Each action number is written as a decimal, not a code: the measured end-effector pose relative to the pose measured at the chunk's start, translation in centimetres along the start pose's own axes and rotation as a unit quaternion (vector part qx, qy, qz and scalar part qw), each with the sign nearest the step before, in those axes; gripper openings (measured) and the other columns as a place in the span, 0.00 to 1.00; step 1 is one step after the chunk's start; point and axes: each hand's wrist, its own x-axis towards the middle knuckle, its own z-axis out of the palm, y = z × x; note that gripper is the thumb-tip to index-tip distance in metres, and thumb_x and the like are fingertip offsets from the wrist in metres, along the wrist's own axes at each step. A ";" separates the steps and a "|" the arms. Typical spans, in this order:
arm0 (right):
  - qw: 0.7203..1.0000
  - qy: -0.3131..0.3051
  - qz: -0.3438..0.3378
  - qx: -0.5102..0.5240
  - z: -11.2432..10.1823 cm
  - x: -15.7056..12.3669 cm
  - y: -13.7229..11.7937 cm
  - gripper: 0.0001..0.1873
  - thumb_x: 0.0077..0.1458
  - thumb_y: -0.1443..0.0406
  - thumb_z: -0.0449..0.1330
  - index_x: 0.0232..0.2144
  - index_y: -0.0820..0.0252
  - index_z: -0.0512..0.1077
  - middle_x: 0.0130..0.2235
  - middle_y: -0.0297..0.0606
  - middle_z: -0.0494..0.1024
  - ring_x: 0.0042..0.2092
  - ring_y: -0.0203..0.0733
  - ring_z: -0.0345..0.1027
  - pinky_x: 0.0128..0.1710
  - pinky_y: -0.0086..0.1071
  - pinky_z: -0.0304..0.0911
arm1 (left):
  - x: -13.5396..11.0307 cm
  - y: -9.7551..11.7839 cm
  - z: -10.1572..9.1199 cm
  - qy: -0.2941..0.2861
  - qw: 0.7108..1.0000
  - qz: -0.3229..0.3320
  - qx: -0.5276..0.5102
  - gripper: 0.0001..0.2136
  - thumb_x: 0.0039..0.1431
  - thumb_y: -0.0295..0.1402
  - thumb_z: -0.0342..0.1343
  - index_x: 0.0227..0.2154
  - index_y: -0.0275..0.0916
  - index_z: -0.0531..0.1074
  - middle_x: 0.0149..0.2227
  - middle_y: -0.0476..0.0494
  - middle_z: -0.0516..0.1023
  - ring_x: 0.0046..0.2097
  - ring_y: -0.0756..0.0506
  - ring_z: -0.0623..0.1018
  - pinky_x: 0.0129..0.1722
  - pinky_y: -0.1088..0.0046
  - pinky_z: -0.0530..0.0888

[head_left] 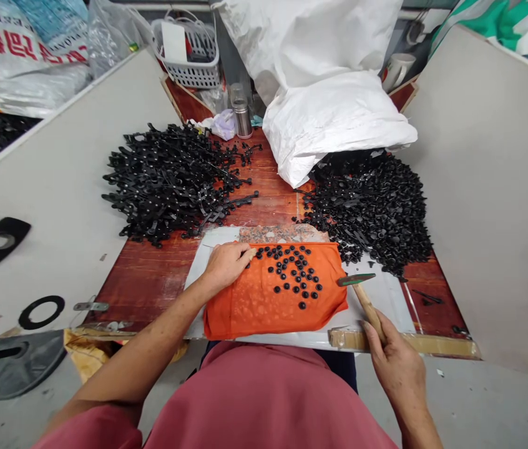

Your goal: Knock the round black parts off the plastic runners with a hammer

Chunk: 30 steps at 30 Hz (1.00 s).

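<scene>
My right hand (399, 362) is wrapped round the wooden handle of a hammer (367, 305). The dark, green-marked hammer head is over the right edge of an orange cloth (257, 305). At the cloth's upper left, my left hand (229, 265) is closed, thumb and fingers together near small round black caps (294, 273) scattered across the cloth. Something pale covers a fingertip; what those fingers pinch is too small to make out. Beneath the cloth lies a white sheet (388, 305).
A large pile of black stemmed plastic parts (170, 181) stands at the back left. Another black pile (376, 212) spills from a white sack (339, 118) at the right. A metal flask (242, 117) and grey basket (193, 72) stand behind. Panels (488, 156) wall both sides.
</scene>
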 end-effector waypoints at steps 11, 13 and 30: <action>0.982 0.055 -0.150 0.105 -3.5 1.1 -3.7 0.24 0.69 0.53 0.53 0.62 0.52 0.74 0.54 0.40 0.83 0.46 0.46 0.82 0.43 0.33 0.74 | -0.2 0.3 0.1 0.025 0.999 0.015 0.035 0.19 0.71 0.42 0.44 0.32 0.41 0.76 0.37 0.39 0.83 0.46 0.36 0.79 0.42 0.63 0.64; 0.970 0.029 -0.210 0.124 -3.9 1.9 -6.9 0.23 0.71 0.57 0.53 0.63 0.50 0.71 0.57 0.38 0.81 0.51 0.45 0.80 0.50 0.34 0.73 | -0.5 0.2 0.4 0.034 0.999 0.020 0.019 0.19 0.71 0.43 0.45 0.31 0.41 0.76 0.36 0.41 0.83 0.45 0.37 0.78 0.41 0.64 0.63; 0.947 -0.063 -0.314 -0.014 -1.5 5.8 -16.0 0.24 0.72 0.61 0.51 0.67 0.47 0.67 0.50 0.39 0.83 0.41 0.45 0.80 0.37 0.35 0.74 | -1.1 0.0 0.2 0.003 0.998 0.043 0.034 0.18 0.72 0.34 0.40 0.34 0.39 0.75 0.39 0.38 0.82 0.45 0.36 0.76 0.42 0.61 0.61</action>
